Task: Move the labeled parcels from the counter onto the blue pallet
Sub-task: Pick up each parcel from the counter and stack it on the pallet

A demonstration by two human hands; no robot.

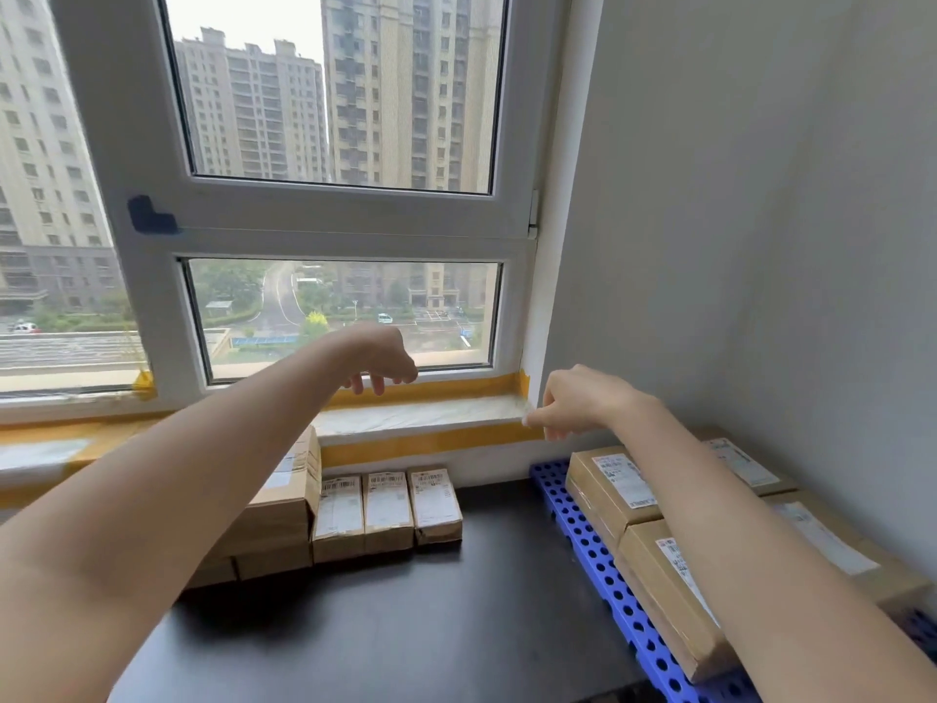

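Three small labeled parcels (388, 509) stand side by side on the dark counter (405, 626) under the window sill. Larger brown parcels (276, 520) are stacked to their left, partly hidden by my left forearm. The blue perforated pallet (593, 555) lies at the right with several labeled parcels (616, 487) on it. My left hand (380, 360) hangs in the air above the sill with loosely curled fingers, holding nothing. Raised over the pallet's far end, my right hand (570, 403) is also empty, its fingers loosely bent.
A window with a white frame fills the back, with a sill (421, 416) edged in yellow tape. A grey wall (760, 246) runs along the right side, directly behind the pallet.
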